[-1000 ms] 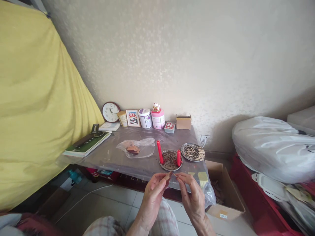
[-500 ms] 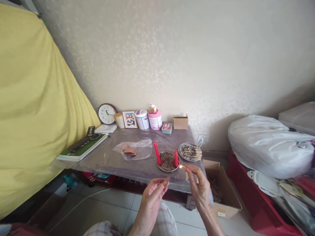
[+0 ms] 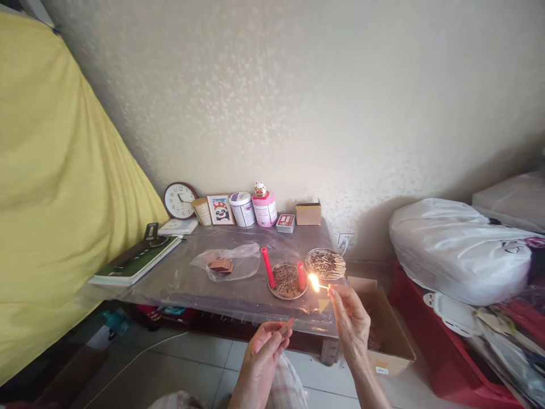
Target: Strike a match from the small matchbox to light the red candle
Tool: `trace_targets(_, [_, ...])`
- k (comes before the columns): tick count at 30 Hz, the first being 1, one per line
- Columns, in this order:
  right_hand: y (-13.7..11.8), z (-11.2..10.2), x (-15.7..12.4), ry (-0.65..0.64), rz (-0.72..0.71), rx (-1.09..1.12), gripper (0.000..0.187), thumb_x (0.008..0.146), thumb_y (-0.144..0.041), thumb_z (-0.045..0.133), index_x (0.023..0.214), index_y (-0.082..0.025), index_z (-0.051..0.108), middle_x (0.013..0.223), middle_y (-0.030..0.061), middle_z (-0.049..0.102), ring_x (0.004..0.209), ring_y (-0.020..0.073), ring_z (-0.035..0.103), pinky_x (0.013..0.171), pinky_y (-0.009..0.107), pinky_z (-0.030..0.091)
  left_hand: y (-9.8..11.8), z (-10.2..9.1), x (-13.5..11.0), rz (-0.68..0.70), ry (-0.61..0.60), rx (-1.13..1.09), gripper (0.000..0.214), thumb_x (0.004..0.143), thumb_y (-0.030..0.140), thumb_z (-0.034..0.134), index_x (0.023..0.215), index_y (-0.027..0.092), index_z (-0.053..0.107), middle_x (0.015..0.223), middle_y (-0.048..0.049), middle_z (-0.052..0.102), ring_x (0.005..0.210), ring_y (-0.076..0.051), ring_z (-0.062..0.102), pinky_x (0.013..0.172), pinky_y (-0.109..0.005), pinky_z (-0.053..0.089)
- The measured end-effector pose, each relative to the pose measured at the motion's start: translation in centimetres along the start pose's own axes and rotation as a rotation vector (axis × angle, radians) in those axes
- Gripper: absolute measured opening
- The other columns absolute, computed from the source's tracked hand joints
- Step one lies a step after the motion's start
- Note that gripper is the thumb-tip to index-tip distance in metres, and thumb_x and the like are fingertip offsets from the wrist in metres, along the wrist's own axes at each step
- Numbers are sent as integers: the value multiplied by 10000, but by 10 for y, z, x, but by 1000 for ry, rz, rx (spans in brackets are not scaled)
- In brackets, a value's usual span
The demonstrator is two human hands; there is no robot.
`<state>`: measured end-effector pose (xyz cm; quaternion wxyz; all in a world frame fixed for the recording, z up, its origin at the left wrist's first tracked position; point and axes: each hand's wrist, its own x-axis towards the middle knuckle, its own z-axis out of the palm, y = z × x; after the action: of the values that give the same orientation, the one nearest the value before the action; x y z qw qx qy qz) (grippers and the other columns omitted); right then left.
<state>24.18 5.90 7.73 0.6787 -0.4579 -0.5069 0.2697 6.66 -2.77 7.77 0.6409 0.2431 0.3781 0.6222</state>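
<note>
My right hand (image 3: 351,321) pinches a burning match (image 3: 320,285), its flame just right of the short red candle (image 3: 301,276). My left hand (image 3: 264,346) is lower, closed on a small matchbox (image 3: 283,329) between thumb and fingers. Both red candles stand on a round metal plate (image 3: 288,281) near the table's front edge; the taller candle (image 3: 268,267) leans at the plate's left. A second plate (image 3: 327,263) heaped with matchsticks sits to the right.
The low table (image 3: 191,281) is covered in clear plastic. A plastic bag (image 3: 225,262), a book (image 3: 134,262), a clock (image 3: 179,200), jars and small boxes line it. An open cardboard box (image 3: 385,329) stands on the floor right; a white bag (image 3: 457,250) beyond.
The match went from held against the matchbox to lit; my right hand carried it up and away towards the short candle. The flame has grown. My left hand dropped lower.
</note>
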Motion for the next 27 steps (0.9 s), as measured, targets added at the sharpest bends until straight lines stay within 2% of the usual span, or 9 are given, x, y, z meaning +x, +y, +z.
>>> trace_targets(5, [-11, 1, 2, 21, 188, 134, 246, 778, -447, 712, 784, -202, 684, 699, -11, 617, 671, 147, 543, 601, 243, 438, -9, -4, -1, -43, 15, -23, 281, 691, 391, 778, 872, 186, 714, 1108, -137, 758, 982, -202, 661, 961, -375, 408])
trace_targets(11, [-17, 1, 6, 73, 308, 167, 310, 711, -480, 756, 786, -181, 718, 703, 14, 655, 659, 151, 559, 603, 255, 450, -9, -4, -4, -61, 64, -25, 319, 631, 416, 818, 834, 190, 720, 1106, -142, 764, 955, -205, 674, 938, -373, 419])
trace_targets(20, [-11, 4, 11, 77, 378, 360, 269, 651, -415, 823, 784, -199, 732, 730, 5, 683, 654, 126, 611, 664, 244, 519, -12, -12, -5, -60, 56, -21, 327, 634, 416, 816, 854, 187, 740, 1082, -134, 767, 961, -220, 670, 925, -368, 423])
trace_targets(24, [-11, 6, 10, 35, 384, 426, 258, 638, -388, 841, 761, -192, 726, 749, 9, 696, 653, 122, 631, 674, 245, 539, -13, -14, -5, -61, 72, -25, 352, 612, 433, 828, 851, 186, 749, 1001, -106, 783, 939, -193, 667, 889, -322, 431])
trace_targets(27, [-13, 9, 10, 14, 372, 444, 255, 627, -373, 850, 739, -185, 720, 726, 12, 697, 652, 132, 640, 677, 259, 546, -14, -17, -4, -64, 90, -21, 357, 603, 446, 830, 841, 192, 750, 1020, -106, 781, 937, -196, 669, 891, -327, 432])
